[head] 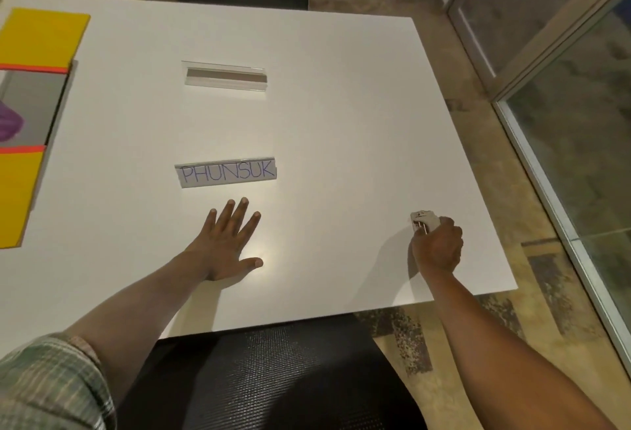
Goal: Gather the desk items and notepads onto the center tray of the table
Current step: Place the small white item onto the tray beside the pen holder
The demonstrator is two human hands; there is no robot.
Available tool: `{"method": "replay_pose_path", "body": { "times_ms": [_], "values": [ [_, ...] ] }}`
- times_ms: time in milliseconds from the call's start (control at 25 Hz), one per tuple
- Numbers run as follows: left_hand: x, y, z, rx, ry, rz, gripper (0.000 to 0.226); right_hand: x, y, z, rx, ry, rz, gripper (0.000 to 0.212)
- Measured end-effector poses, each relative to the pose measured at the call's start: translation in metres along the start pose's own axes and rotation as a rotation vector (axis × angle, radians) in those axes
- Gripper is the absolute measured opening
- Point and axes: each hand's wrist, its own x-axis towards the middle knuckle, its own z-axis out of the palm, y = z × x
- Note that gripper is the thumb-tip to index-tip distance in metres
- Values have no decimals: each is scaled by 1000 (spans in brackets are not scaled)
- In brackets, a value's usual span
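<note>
Lower right of the frame, the right hand [438, 248] is clenched around a small metal stapler [424, 221], rigid and light, best gripped across its body; most of it is hidden. The left hand [228, 241] lies flat, fingers spread, empty. Above it sits a stiff nameplate [226, 172]. Far left, yellow notepads [41, 38] and a tray [61, 101] are cut off.

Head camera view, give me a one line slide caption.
Right hand grips a small stapler on the white table; left hand rests flat.
</note>
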Motion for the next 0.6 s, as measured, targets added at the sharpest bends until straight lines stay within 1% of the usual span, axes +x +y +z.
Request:
{"method": "replay_pose_path", "body": {
  "times_ms": [160,280,320,400,480,520,600],
  "values": [
    [-14,-14,-3,-39,73,30,94,-20,-45,6,59,-94,-183,32],
    [-51,-62,11,-50,140,-83,86,-57,-112,16,183,-171,-304,26],
    [-55,-66,14,-47,152,-101,85,-62,-125,10,255,-196,-304,22],
    [-88,-102,30,-91,178,-189,84,-93,-176,17,378,-318,-355,13],
    [-120,-138,45,-150,197,-290,88,-128,-229,30,446,-437,-410,14],
    [-123,-140,48,-165,204,-297,89,-132,-242,29,488,-486,-391,17],
    [-151,-169,67,-217,222,-361,91,-167,-291,50,562,-687,-354,21]
  ]
}}
